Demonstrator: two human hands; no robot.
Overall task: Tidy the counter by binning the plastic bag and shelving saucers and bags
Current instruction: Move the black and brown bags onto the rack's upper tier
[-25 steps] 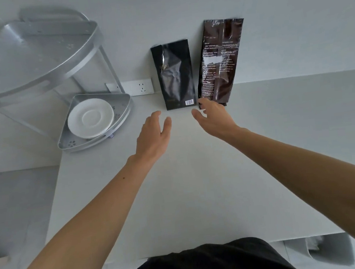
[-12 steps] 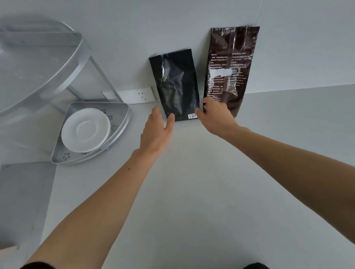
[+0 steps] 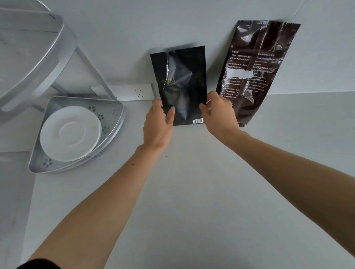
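Black bag (image 3: 181, 85) gripped by both hands.
Left hand (image 3: 158, 125) and right hand (image 3: 219, 113) pinch its lower edges, thumbs in front.

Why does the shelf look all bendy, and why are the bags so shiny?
Head view: the wide-angle lens curves the metal rack near the frame edge; room light glares off the crinkled black bag and brown bag; the black bag's top edge looks slightly blurred.

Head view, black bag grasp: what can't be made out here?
- Left hand and right hand flank the black bag; fingers behind it are hidden, so grip is unconfirmed.
- Brown bag print: too small.
- Upper rack shelf: cut off by frame edge.
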